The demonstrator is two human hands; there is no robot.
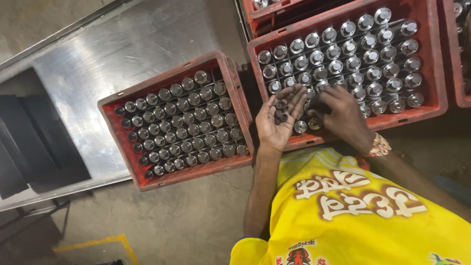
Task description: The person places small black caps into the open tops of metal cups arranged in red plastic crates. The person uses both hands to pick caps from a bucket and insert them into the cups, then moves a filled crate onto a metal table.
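Observation:
My left hand (276, 122) lies palm up over the front edge of the right red crate (431, 105), cupping several small dark round pieces (280, 114). My right hand (343, 118), with a beaded bracelet (379, 145) at the wrist, is palm down just beside it. Its bent fingertips rest among the front-row metal cylinders (300, 126) of that crate. What the fingertips pinch is hidden. The crate holds several rows of upright silver cylinders with round caps (343, 59).
A second red crate (147, 179) of darker-topped metal cylinders (181, 125) sits to the left on a steel table (122, 49). More red crates (274, 17) stand behind and at the right edge. Black blocks (34, 142) are at the far left, concrete floor (186, 221) below.

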